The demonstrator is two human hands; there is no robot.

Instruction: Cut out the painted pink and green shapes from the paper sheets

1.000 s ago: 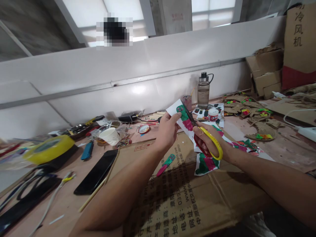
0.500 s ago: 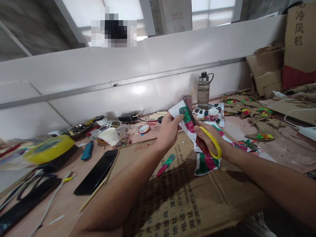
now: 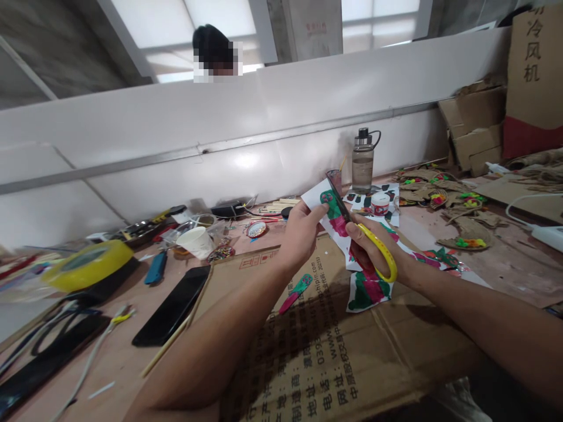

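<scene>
My left hand [image 3: 301, 231] pinches a sheet of white paper painted green and magenta [image 3: 336, 225], thumb on its painted part. Closed round the yellow handles of the scissors [image 3: 378, 249] is my right hand [image 3: 367, 240]. The dark blades lie along the right edge of the painted green shape. Below, a cut-out green and magenta strip [image 3: 297, 293] rests on the flattened cardboard box [image 3: 316, 357]. Another painted piece of paper [image 3: 367, 293] lies under my right hand, on the cardboard.
A water bottle [image 3: 363, 164] and a small paint jar [image 3: 380, 204] stand behind. At left are a phone [image 3: 171, 308], a paper cup [image 3: 194, 243], yellow tape [image 3: 88, 265] and a blue cutter [image 3: 155, 268]. Decorated brown pieces [image 3: 466, 237] lie right. Beyond the partition shows a person's head [image 3: 215, 50].
The scissors' handles have shifted slightly right with my right hand. My left hand and the paper have hardly moved. The person's head behind the partition has moved a little right.
</scene>
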